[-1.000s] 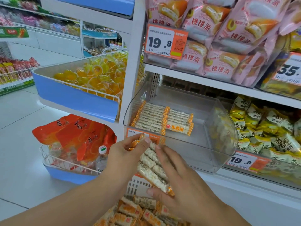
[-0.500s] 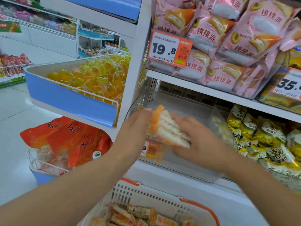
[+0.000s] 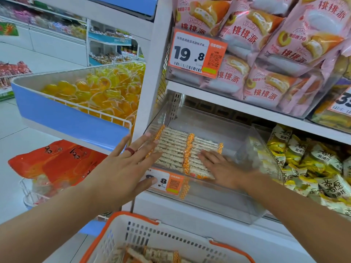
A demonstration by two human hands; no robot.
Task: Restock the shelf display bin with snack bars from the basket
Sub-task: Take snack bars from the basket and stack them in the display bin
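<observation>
My right hand point(image 3: 224, 169) lies flat, fingers straight, pressing on the snack bars point(image 3: 182, 150) laid in rows inside the clear display bin point(image 3: 252, 141). My left hand point(image 3: 121, 168) is spread open at the bin's left front corner, gripping nothing. More bars sit in the white basket point(image 3: 157, 238) below, beside the shelf.

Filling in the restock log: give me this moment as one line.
left hand: open, at bin front | right hand: flat on snack bars | basket: bars left
</observation>
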